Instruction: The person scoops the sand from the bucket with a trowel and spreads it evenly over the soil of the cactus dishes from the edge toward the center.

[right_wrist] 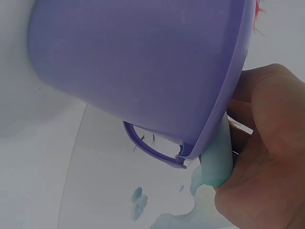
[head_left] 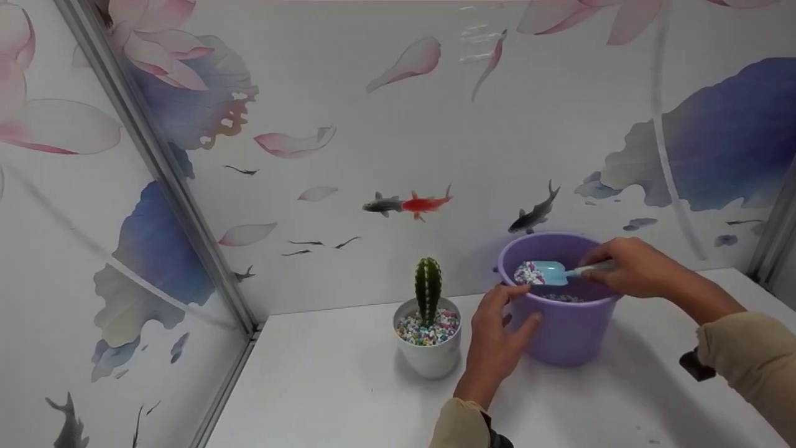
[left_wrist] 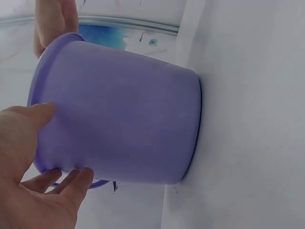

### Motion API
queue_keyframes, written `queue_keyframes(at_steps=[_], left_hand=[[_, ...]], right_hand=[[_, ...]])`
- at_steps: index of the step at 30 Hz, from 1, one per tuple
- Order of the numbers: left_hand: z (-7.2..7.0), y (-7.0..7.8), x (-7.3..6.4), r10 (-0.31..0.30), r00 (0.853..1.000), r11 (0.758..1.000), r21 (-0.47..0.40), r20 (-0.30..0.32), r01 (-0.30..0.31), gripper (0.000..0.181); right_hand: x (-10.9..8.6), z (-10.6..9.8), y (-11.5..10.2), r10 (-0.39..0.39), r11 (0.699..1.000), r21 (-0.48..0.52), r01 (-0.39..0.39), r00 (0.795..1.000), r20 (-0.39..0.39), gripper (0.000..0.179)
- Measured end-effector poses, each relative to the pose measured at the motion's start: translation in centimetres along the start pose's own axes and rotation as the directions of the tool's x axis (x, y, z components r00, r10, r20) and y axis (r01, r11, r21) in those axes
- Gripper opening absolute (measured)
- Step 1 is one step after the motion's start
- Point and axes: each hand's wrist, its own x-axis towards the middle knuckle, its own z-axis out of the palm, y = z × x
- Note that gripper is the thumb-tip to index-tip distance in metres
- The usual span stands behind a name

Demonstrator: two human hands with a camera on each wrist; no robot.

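Observation:
A purple bucket [head_left: 569, 333] stands on the white table, with small pebbles [head_left: 559, 298] visible inside. My right hand [head_left: 640, 267] grips the pale handle of a light blue scoop [head_left: 552, 272] over the bucket's mouth. Mixed-colour pebbles [head_left: 527, 272] fill the scoop's front. In the right wrist view, fingers wrap the scoop handle [right_wrist: 218, 155] beside the rim. My left hand [head_left: 500, 333] rests on the bucket's left side, thumb and fingers spread over its wall [left_wrist: 119, 112]. Left of that hand is a potted cactus [head_left: 428, 292] in a white pot [head_left: 429, 358], colourful pebbles around its base.
The white table [head_left: 323, 373] extends left and in front of the pot. Behind it rises a wall panel [head_left: 348, 261] printed with fish and petals. A metal corner strip [head_left: 186, 205] runs down the left. The bucket's purple handle [right_wrist: 147, 148] hangs at its side.

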Motion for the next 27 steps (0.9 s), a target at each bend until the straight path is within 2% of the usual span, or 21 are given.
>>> queue_keyframes(at_steps=[3, 12, 19, 23, 27], left_hand=[[-0.5, 0.1, -0.3, 0.026, 1.0, 1.0, -0.002, 0.011, -0.026, 0.043], [-2.1, 0.6, -1.0, 0.031, 1.0, 0.999, 0.021, 0.005, -0.031, 0.045], [-4.8, 1.1, -2.0, 0.032, 0.998, 0.999, 0.041, 0.053, -0.034, 0.04], [-6.3, 1.0, -2.6, 0.058, 0.997, 0.993, 0.097, 0.046, -0.062, 0.035], [-7.8, 0.2, -3.2, 0.071, 0.997, 0.987, 0.143, 0.014, -0.073, 0.029]], right_hand=[[-0.1, 0.2, 0.1, -0.012, 1.0, 0.002, 0.012, 1.0, -0.015, 0.023], [-0.1, 0.4, 0.0, -0.004, 1.0, 0.029, 0.005, 0.999, -0.035, 0.024], [-0.3, 0.4, -0.1, -0.004, 0.999, 0.041, 0.006, 0.999, -0.04, 0.027], [-0.3, 0.4, -0.2, -0.009, 0.999, 0.043, 0.011, 0.999, -0.05, 0.027], [-0.2, 0.5, -0.8, -0.028, 0.998, 0.053, 0.032, 0.998, -0.061, 0.026]])
